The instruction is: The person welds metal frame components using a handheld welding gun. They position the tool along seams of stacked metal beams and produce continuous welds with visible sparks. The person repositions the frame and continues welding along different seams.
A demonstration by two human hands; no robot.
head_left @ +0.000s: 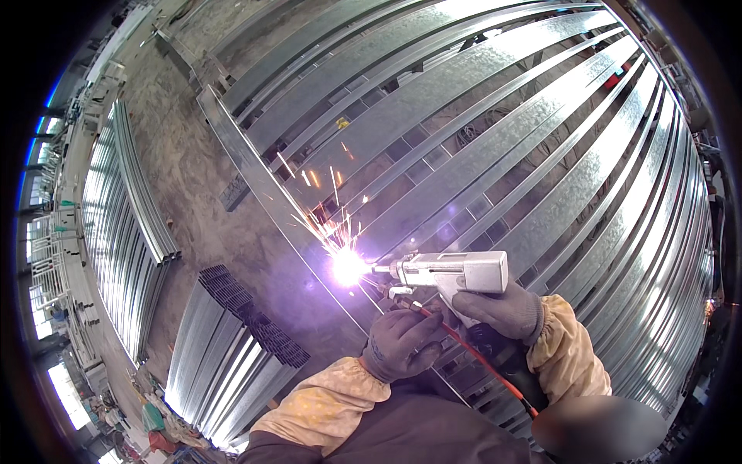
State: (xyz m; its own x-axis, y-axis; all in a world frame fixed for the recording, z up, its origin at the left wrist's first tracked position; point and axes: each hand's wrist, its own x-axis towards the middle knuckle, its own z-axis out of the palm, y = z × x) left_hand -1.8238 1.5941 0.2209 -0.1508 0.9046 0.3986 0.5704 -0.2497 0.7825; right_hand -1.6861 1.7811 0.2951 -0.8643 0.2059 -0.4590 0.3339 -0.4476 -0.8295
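Note:
My gloved right hand (506,311) is wrapped round the pistol grip of a silver-white welding gun (456,272), which points left. At its nozzle is a brilliant white-violet glow (348,267), with orange sparks flying up and to the left. The glare hides the exact spot being welded, along the edge of a metal frame rail (267,185). Just below the nozzle, my gloved left hand (403,344) is closed, fingers curled beside the gun's brass fitting and the orange-red hose (483,362). What those fingers hold is hidden.
Long galvanized steel strips (495,166) run side by side across the frame, with gaps between them. Left of it, stacks of metal channels (127,232) and bundled tubes (224,356) lie on the dusty floor (185,147). The hose trails down past my right sleeve.

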